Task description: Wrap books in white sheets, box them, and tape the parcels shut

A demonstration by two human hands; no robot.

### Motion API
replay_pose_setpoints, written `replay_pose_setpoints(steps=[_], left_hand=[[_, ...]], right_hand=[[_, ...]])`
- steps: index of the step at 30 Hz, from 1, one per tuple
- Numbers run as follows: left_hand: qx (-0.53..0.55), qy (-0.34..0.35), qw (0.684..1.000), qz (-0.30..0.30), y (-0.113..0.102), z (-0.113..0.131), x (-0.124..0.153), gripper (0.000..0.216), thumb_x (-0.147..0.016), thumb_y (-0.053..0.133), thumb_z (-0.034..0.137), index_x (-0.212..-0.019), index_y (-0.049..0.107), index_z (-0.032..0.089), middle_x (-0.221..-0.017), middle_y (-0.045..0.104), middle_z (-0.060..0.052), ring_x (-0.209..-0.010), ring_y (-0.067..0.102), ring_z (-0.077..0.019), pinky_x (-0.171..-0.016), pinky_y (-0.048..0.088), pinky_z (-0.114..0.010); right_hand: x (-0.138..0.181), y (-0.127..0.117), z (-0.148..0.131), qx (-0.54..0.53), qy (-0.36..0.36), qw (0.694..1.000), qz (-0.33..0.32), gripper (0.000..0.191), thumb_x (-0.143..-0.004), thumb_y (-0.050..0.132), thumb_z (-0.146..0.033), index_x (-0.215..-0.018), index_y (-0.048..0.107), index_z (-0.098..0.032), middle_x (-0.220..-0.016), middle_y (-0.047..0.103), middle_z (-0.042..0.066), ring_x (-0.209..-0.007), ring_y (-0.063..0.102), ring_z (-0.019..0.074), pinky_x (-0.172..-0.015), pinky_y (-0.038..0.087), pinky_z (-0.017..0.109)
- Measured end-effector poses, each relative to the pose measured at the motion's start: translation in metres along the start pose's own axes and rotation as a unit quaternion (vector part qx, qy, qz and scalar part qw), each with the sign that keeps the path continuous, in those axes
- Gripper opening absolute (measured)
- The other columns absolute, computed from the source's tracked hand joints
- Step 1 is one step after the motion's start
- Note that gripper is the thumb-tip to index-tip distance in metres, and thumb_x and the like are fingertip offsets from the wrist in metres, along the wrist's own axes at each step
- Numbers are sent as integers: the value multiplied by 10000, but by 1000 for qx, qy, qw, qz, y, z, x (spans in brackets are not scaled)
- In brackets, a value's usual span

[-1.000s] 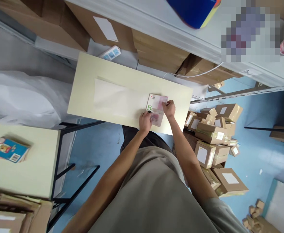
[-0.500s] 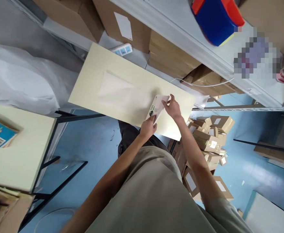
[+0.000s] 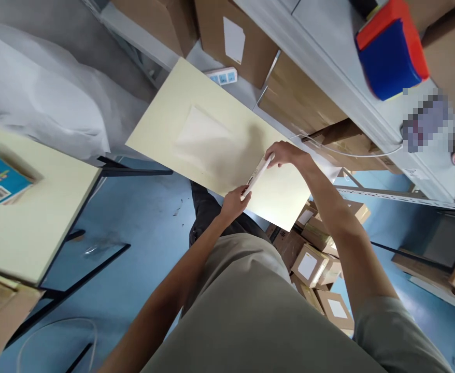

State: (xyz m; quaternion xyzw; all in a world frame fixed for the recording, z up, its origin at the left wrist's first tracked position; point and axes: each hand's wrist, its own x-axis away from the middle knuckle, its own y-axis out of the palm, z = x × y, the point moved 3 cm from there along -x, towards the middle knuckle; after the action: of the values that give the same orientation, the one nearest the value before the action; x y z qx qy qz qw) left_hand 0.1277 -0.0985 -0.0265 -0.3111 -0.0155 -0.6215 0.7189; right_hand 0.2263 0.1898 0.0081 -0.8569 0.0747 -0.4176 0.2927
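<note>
A thin white book-shaped item (image 3: 257, 173) is held between my two hands above the cream tabletop (image 3: 169, 98). Its narrow edge, with small dark print, faces up at me; whether it is a book or a slim box I cannot tell. My left hand (image 3: 234, 203) pinches the near end by the table's front edge. At the far end, my right hand (image 3: 284, 153) has its fingers closed over the corner. Left of the item, a white sheet of paper (image 3: 202, 132) lies on the tabletop, partly in shadow.
Behind the table, a shelf holds cardboard boxes (image 3: 301, 98) and a white power strip (image 3: 223, 76). A blue-and-red holder (image 3: 390, 57) is on the upper shelf. Taped cartons (image 3: 309, 265) are piled at right. Another table (image 3: 21, 228) at left bears a blue printed pack (image 3: 2, 176).
The white item has turned from showing its printed face to standing on edge. My right hand has swung over its far end, while my left hand keeps its hold. The view has shifted.
</note>
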Motion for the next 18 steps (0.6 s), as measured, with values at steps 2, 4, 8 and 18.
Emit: replay_pose_setpoints(steps=[2, 4, 8, 18], left_hand=[[17, -35, 999, 28, 0, -10, 4, 361, -1103, 551, 396, -1314, 772, 205, -1154, 855, -106, -1128, 806, -332, -956, 622, -389], [20, -72, 996, 51, -1, -22, 6, 354, -1114, 529, 411, -1181, 796, 188, -1052, 857, -127, -1087, 814, -348, -919, 623, -397], [21, -123, 990, 70, -5, -46, -3, 339, -1124, 507, 387, -1092, 777, 184, -1068, 854, -156, -1084, 809, -351, -907, 606, -400], [-50, -173, 982, -50, -31, -77, -38, 403, -1084, 551, 285, -717, 708, 231, -846, 834, -111, -951, 794, -354, -965, 574, -444]], right_hand=[[-9, -4, -2, -33, 11, 999, 5, 363, -664, 1040, -277, -942, 825, -188, -767, 748, -7, -682, 733, 212, -801, 632, 409], [-18, -2, -8, -44, 9, 998, 52, 449, -640, 1053, -315, -983, 802, -174, -812, 755, 9, -749, 733, 220, -813, 631, 396], [-42, 20, -25, -47, 8, 991, 128, 558, -685, 1038, -375, -1111, 757, -148, -896, 764, 39, -890, 729, 257, -910, 622, 434], [-86, 69, -62, 52, 96, 982, 155, 650, -866, 914, -312, -1430, 656, -116, -1467, 626, 249, -1264, 699, 394, -1125, 535, 518]])
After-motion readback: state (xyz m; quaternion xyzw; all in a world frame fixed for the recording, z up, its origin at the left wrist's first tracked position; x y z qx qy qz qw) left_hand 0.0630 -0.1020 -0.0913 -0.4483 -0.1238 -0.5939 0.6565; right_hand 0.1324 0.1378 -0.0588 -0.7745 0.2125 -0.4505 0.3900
